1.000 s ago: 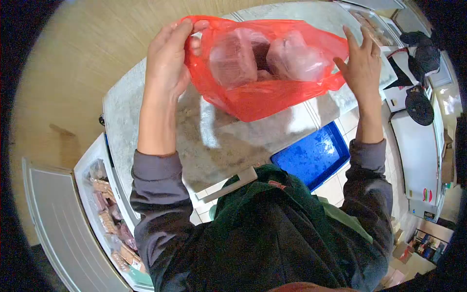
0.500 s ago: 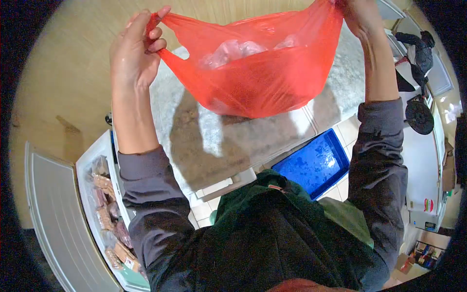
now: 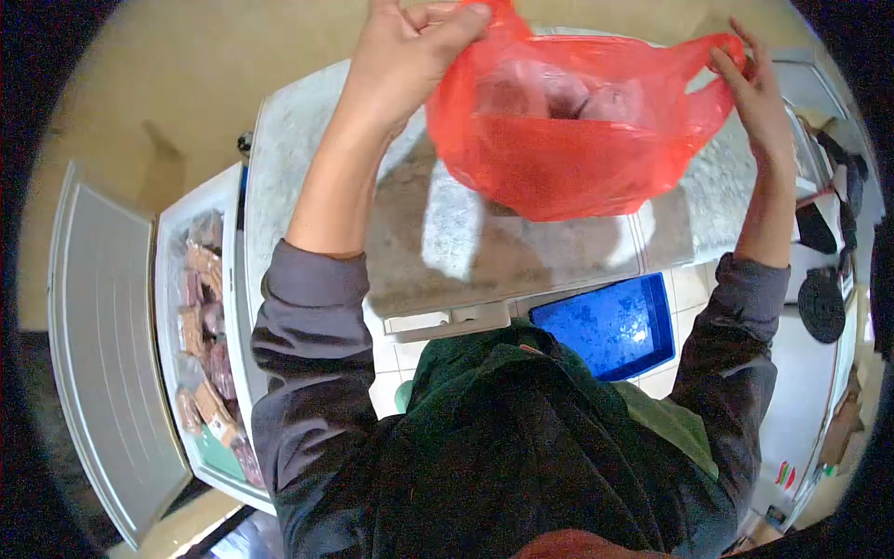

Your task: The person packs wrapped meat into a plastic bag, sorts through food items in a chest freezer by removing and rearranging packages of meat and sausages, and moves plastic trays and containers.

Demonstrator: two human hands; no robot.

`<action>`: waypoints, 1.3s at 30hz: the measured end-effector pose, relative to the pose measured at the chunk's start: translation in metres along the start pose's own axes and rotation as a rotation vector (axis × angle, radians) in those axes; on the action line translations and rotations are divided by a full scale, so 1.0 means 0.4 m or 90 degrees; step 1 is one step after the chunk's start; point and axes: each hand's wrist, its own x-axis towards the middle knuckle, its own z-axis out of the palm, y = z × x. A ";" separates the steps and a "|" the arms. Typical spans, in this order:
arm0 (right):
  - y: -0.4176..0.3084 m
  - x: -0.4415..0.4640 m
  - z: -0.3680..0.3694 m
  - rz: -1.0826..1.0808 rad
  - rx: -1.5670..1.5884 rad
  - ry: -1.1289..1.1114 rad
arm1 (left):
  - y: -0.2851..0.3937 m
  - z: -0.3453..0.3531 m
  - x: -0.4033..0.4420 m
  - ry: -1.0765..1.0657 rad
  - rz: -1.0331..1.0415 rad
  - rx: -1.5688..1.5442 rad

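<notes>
Left grip (image 3: 414, 47) and right grip (image 3: 759, 88) each pinch one side of the red bag (image 3: 559, 168), which we observe over the stained grey desk (image 3: 531, 270), contact unclear. Below, we note a blue tray (image 3: 605, 326) and tiled floor (image 3: 691, 287); at left, an open freezer (image 3: 241, 317) holding packages (image 3: 216, 410).

No legible text; red-and-green sticker (image 3: 786, 475) on white appliance (image 3: 806, 401) too small to read.

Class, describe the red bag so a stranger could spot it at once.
Find the pale worktop at upper middle. Between the left hand and right hand is the red bag, lumps showing inside. Its colour sets it apart from the blue tray lower in view.
</notes>
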 end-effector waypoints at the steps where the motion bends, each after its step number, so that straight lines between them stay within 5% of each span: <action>1: -0.001 0.001 0.010 -0.038 0.009 0.037 | -0.014 -0.011 -0.010 -0.015 0.054 -0.011; 2: -0.013 -0.004 0.025 -0.080 0.025 0.069 | -0.034 -0.027 -0.022 -0.024 0.107 -0.016; 4: -0.041 -0.019 0.028 -0.146 -0.237 0.181 | -0.065 -0.076 -0.077 0.005 0.145 0.082; 5: -0.021 -0.008 0.012 -0.296 -0.453 0.227 | -0.073 -0.103 -0.123 0.043 0.127 0.180; 9: -0.078 -0.072 0.156 -0.410 -0.223 0.502 | -0.085 -0.246 -0.331 -0.041 -0.069 0.295; 11: -0.212 -0.110 0.261 -0.539 0.045 0.438 | -0.112 -0.347 -0.448 -0.040 -0.176 0.326; 17: -0.516 -0.359 0.699 -0.428 0.168 -0.004 | -0.162 -0.661 -0.857 0.313 -0.341 0.207; 20: -0.739 -0.501 0.896 -0.391 0.297 -0.313 | -0.168 -0.807 -1.079 0.469 -0.427 0.323; 22: -0.867 -0.580 1.024 -0.497 0.303 -0.461 | -0.175 -0.876 -1.214 0.554 -0.431 0.321; 27: -1.088 -0.794 1.298 -0.663 0.380 -0.581 | -0.152 -0.960 -1.419 0.696 -0.416 0.278; 33: -1.242 -0.909 1.593 -0.577 0.423 -0.725 | -0.151 -1.007 -1.508 0.753 -0.430 0.319; 36: -1.276 -0.943 1.888 -0.627 0.593 -0.610 | -0.128 -1.032 -1.509 0.767 -0.470 0.327; 39: -1.441 -0.886 1.952 -0.169 0.329 -0.928 | -0.100 -1.081 -1.498 0.727 -0.474 0.397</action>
